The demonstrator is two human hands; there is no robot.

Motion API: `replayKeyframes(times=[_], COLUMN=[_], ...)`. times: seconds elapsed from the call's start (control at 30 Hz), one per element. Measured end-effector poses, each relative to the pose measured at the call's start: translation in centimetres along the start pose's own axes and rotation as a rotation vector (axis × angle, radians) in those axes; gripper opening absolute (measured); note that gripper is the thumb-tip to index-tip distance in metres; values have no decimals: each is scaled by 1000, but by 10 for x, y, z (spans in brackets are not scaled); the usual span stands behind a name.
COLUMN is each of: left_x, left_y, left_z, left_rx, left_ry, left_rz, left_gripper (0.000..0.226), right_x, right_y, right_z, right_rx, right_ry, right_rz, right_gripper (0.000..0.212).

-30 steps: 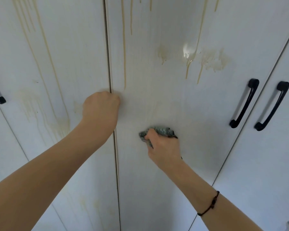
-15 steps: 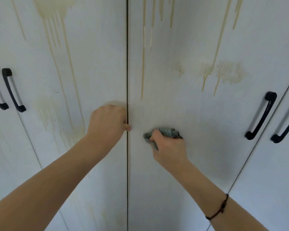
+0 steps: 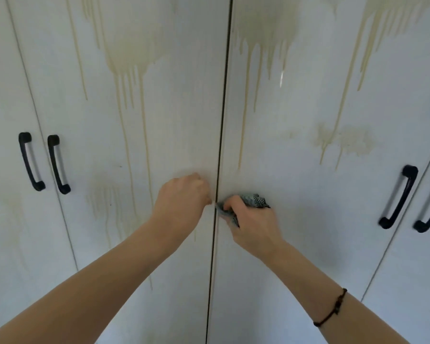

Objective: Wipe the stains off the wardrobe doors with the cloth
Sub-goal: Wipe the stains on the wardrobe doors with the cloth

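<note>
White wardrobe doors (image 3: 174, 135) run with yellowish drip stains (image 3: 132, 53). The right hand (image 3: 255, 225) grips the bunched cloth (image 3: 255, 199) against the right door, just beside the centre gap (image 3: 222, 135). The left hand (image 3: 181, 202), fisted and empty, rests on the left door.

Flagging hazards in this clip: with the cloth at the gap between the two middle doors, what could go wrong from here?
1. The cloth, bunched in the right hand, sits at the door gap; an edge might snag there.
2. So small a wad may smear or miss the wide drip stains higher up.
</note>
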State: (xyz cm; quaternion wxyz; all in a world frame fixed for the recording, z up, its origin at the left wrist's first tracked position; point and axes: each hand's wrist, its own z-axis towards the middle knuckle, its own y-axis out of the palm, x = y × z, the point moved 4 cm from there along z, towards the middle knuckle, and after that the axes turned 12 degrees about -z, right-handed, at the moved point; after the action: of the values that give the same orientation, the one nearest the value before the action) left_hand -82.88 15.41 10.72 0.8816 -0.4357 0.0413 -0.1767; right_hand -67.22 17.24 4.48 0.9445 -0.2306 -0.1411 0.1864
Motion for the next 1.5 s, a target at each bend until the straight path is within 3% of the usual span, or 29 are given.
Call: replayKeyframes(times=[0.07,0.17,0.23,0.3,0.43,0.53,0.67,0.73,0.87,0.97,1.17,1.27,1.4,1.5], left_x=[-4,0,6,6,-3,-5,-7,-8,-8,-2,9,12,7,7], left_y=[-21,-51,-59,-55,-45,-44,-47,-50,-58,-71,-100,-90,-87,-87], left_z=[9,31,43,47,41,46,52,53,52,53,78,86,89,90], left_rx=[175,371,368,311,302,334,380,404,408,423,496,485,562,596], left_ry=[119,288,326,317,347,366,403,416,420,427,413,402,404,403], left_rz=[-74,-71,-29,25,-12,-26,-56,-78,-88,-92,-63,-74,-118,-114], left_gripper=[25,52,66,75,67,71,68,67,68,62,61,64,64,63], right_x=[18,40,30,6,-17,-1,20,13,-14,-25,30,11,-14,-2], right_y=[-34,-74,-69,-38,3,-31,-83,-80,-24,-13,-96,-78,-24,-26], right_z=[43,106,109,72,4,62,157,158,69,41,175,153,59,62], right_rx=[169,329,343,256,47,120,379,424,253,132,373,389,222,163], right_ry=[135,333,278,109,-159,-55,230,217,41,-76,330,220,-29,-42], right_rz=[-54,2,-56,-152,-236,-183,-80,-91,-90,-93,-9,-107,-103,-109], right_gripper=[26,25,21,21,36,18,19,18,8,14,18,16,15,19])
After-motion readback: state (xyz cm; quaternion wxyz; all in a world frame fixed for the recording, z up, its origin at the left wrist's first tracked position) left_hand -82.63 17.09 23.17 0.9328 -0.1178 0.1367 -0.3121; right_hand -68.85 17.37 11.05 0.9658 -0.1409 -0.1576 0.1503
